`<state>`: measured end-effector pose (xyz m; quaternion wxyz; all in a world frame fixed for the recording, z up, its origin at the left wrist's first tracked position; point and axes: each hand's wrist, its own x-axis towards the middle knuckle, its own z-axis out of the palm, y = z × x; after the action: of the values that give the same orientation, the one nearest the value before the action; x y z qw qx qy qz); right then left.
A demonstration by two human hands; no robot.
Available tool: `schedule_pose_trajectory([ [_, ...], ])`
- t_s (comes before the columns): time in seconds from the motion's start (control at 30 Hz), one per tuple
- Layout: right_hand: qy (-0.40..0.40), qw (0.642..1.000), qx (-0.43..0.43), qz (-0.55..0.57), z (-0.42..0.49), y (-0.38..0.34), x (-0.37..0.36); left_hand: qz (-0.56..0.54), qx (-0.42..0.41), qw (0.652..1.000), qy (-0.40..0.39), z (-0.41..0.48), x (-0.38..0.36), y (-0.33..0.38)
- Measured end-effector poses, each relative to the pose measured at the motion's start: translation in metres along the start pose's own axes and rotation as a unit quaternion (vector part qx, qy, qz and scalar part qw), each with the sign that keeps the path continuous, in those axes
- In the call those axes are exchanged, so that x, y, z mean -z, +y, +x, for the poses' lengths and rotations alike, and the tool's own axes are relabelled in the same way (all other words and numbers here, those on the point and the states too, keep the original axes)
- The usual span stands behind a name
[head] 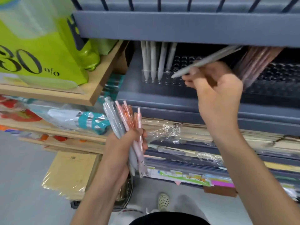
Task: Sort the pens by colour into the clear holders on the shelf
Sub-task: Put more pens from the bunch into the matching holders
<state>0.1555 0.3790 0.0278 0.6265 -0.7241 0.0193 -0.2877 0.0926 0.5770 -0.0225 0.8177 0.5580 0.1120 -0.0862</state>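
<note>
In the head view, the right hand (215, 88) pinches one grey pen (203, 61) tilted just above the clear holder (164, 77) on the grey shelf (146, 95), while the left hand (123, 148) grips a bundle of grey and pink pens (123, 120) below it.

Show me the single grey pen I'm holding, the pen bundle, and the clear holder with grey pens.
grey pen (211, 60): head view, middle of barrel.
pen bundle (125, 116): head view, pink barrels above the grip.
clear holder (172, 81): head view, bare front holes.
</note>
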Motion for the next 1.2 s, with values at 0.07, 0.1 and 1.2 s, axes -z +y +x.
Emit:
schedule_pose_trajectory([
  [0.07,0.027,0.998,0.032,-0.037,0.008,-0.003,-0.012,0.005,0.004,1.000,-0.015,0.003,0.005,0.005],
  [0.1,0.036,0.997,0.050,-0.050,0.011,-0.004,-0.018,0.009,0.006,1.000,-0.021,0.005,0.008,0.008],
  [1.2,-0.061,0.898,0.019,-0.435,0.029,-0.014,-0.038,0.054,0.042,0.997,-0.046,0.022,0.035,0.025],
])
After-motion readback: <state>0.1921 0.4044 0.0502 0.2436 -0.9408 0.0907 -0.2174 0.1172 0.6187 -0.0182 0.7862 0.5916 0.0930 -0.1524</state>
